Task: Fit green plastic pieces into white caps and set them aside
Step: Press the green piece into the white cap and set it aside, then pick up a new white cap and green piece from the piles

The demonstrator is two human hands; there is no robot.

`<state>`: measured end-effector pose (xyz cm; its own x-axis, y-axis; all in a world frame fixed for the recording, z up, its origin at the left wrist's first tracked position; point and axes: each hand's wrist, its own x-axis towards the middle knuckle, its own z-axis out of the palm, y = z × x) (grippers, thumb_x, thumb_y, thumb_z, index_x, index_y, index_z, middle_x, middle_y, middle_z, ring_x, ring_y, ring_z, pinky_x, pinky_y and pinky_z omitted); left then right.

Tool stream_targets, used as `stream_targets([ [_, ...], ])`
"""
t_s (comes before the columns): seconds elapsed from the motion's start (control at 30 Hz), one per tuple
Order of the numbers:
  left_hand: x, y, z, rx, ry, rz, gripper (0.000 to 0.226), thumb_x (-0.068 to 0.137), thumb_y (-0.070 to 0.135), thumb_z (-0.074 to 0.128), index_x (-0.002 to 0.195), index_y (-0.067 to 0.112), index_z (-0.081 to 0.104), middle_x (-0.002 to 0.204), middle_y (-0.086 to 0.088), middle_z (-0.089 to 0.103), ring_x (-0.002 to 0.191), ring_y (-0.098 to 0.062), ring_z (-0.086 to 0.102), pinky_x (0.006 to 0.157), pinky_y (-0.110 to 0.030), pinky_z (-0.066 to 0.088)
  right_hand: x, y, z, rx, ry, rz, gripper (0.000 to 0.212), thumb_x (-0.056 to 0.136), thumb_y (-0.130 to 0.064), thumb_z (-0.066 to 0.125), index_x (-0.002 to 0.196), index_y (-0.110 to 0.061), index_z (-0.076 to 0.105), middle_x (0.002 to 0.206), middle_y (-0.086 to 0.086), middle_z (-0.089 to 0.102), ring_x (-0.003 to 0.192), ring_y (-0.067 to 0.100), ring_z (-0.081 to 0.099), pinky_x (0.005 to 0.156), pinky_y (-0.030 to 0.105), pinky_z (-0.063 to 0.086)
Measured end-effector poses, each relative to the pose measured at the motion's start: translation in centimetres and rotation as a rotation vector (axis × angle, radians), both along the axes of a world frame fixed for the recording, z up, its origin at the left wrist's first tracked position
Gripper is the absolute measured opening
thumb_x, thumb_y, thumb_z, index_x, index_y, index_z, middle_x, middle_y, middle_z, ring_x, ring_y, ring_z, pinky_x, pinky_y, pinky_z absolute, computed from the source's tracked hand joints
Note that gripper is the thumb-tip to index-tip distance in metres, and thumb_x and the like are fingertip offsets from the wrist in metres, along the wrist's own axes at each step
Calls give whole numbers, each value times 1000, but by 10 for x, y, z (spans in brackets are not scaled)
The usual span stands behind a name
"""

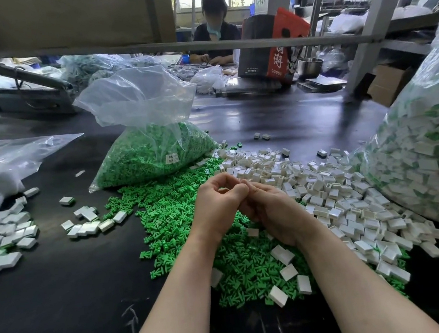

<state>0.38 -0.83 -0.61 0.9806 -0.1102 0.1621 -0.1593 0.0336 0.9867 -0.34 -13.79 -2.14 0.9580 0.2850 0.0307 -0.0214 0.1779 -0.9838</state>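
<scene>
Above the green pieces, left hand and right hand, fingers curled together.

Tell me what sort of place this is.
Likely a small factory's hand-assembly bench: loose heaps of green plastic pieces and white caps, bulk plastic bags of parts, and another worker seated opposite.

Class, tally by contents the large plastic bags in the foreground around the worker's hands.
Bag of green pieces: 1
Bag of green-filled white caps: 1
Bag at left, contents unclear: 1
Total: 3
</scene>
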Motion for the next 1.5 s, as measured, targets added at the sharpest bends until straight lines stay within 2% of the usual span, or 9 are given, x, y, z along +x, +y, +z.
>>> stream_targets([
  [0.27, 0, 0, 0, 5, 0, 14, 12, 68, 24, 62, 69, 12, 59, 51, 6, 61, 47, -10, 58, 52, -21, 48, -2, 4, 2, 1, -16, -14, 38, 91, -49, 53, 100, -18, 74, 64, -5, 45, 58, 7, 38, 52, 19, 31],
  [0.47, 0, 3, 2, -105, 82, -9, 2, 75, 11, 60, 74, 9, 62, 64, -4, 59, 52, -15, 52, 55, -26, 48, -2, 6, 4, 10, 45, -32, 51, 100, -50, 35, 83, -15, 68, 68, 0, 60, 57, 9, 43, 50, 20, 34],
  [0.57, 0, 5, 4, -173, 119, -29, 19, 84, -3, 55, 73, 11, 63, 68, -5, 61, 58, -16, 53, 56, -26, 49, -3, 5, 6, 9, 44, -28, 55, 102, -45, 32, 71, -22, 71, 70, 1, 62, 55, 9, 44, 49, 20, 34],
  [0.83, 2, 15, 7, -184, 150, 11, 16, 88, 0, 57, 78, 12, 63, 73, -5, 66, 69, -18, 62, 75, -38, 52, -3, 3, 7, -97, 2, -7, 47, 99, -50, 35, 79, -17, 61, 63, -1, 51, 55, 12, 40, 52, 27, 27],
  [1.0, 14, 60, 6, 106, 42, 312, 5, 86, 13, 69, 83, 15, 65, 82, -5, 73, 71, -14, 70, 65, -28, 54, -4, 3, 12, -204, -93, -97, 41, 102, -38, 41, 76, -14, 61, 63, -2, 56, 54, 9, 46, 51, 25, 34],
  [1.17, 18, 113, -4, 522, 72, 733, 8, 84, 24, 67, 81, 18, 67, 77, -2, 69, 76, -27, 66, 61, -30, 47, -3, 4, 15, -231, -158, -195, 38, 103, -30, 44, 76, -9, 60, 59, -7, 57, 52, 5, 49, 51, 13, 39],
  [1.3, 15, 133, -6, 725, 262, 925, 11, 83, 24, 67, 93, 21, 66, 93, -5, 66, 93, -33, 61, 76, -37, 44, -1, -1, 16, -238, -187, -305, 36, 102, -29, 48, 73, -12, 63, 60, 0, 55, 56, 10, 48, 56, 17, 39],
  [1.4, 14, 136, -8, 816, 319, 969, 19, 81, 17, 65, 99, 21, 62, 110, -11, 66, 108, -37, 58, 91, -42, 39, 0, -5, 17, -269, -216, -425, 35, 102, -27, 50, 71, -15, 63, 61, 1, 55, 60, 20, 47, 61, 30, 39],
  [1.5, 12, 137, -9, 902, 330, 1012, 24, 81, 14, 63, 104, 21, 62, 117, -13, 64, 113, -38, 55, 94, -43, 36, 1, -8, 16, -389, -269, -544, 31, 101, -26, 52, 72, -16, 61, 59, -3, 54, 54, 13, 47, 52, 24, 38],
])
